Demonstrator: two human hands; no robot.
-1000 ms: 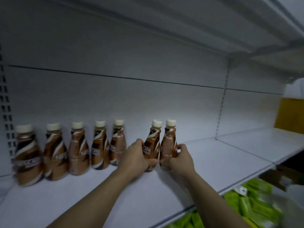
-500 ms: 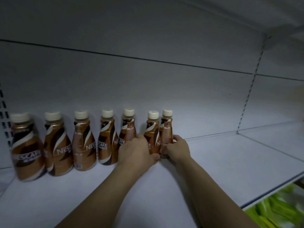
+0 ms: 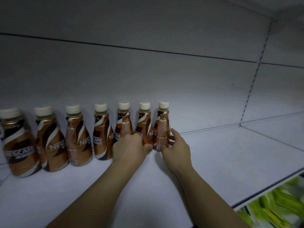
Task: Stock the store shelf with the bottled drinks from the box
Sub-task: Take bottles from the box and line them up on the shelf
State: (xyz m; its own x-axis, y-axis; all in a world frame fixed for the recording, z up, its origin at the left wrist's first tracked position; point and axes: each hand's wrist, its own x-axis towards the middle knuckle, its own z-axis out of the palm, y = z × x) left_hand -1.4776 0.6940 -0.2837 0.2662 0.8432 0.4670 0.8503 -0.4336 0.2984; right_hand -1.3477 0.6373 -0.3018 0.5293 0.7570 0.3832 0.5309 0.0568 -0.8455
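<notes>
Several brown coffee bottles with cream caps stand in a row along the back of the white shelf (image 3: 213, 162). My left hand (image 3: 130, 148) is wrapped around the lower part of the second bottle from the right (image 3: 144, 124). My right hand (image 3: 176, 148) cups the base of the rightmost bottle (image 3: 162, 127), thumb in front and fingers behind, with the index finger lifted off it. Both bottles stand upright on the shelf, close together. The box is out of view.
The shelf board stretches bare to the right of the row, past a slotted upright (image 3: 253, 83) into the neighbouring bay. Green packets (image 3: 271, 206) lie on the shelf below at the lower right. Another shelf hangs overhead.
Both hands have pushed the two bottles back and left into line with the row. My right index finger has come off the rightmost bottle. The view has moved closer.
</notes>
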